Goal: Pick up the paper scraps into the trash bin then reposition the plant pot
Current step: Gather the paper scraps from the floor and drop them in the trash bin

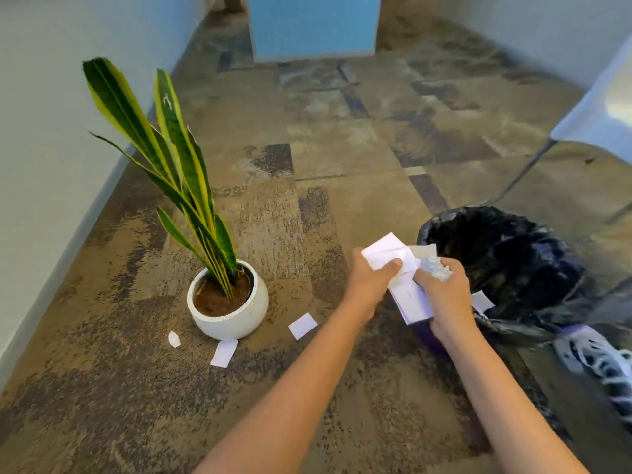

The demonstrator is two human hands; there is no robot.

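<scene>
Both hands are closed on a gathered bundle of flat white paper sheets [408, 295], held above the patterned brown carpet floor [102, 388] just beside the bin. The left hand [371, 280] pinches the upper sheets between thumb and fingers. The right hand [444, 299] clamps the lower part of the stack and also holds a crumpled silvery-white wad [436, 267] against it. Gathering everything into one bundle probably lets it go in as a single drop rather than piece by piece.

The round trash bin lined with a glossy black plastic bag [506, 265] stands at the right, its mouth open and touching distance from the bundle. Its inside looks dark; I cannot tell what it holds. One white scrap [481, 301] lies at its near rim.

Three scraps remain on the floor: a small crumpled bit [174, 339], a rectangular slip [224, 352] touching the pot's base, and a square piece [303, 325] just beside it. The rounded white ceramic pot [232, 319], filled with brown soil and a tall green-and-yellow striped plant [178, 165], sits near the left wall, not yet moved.
</scene>
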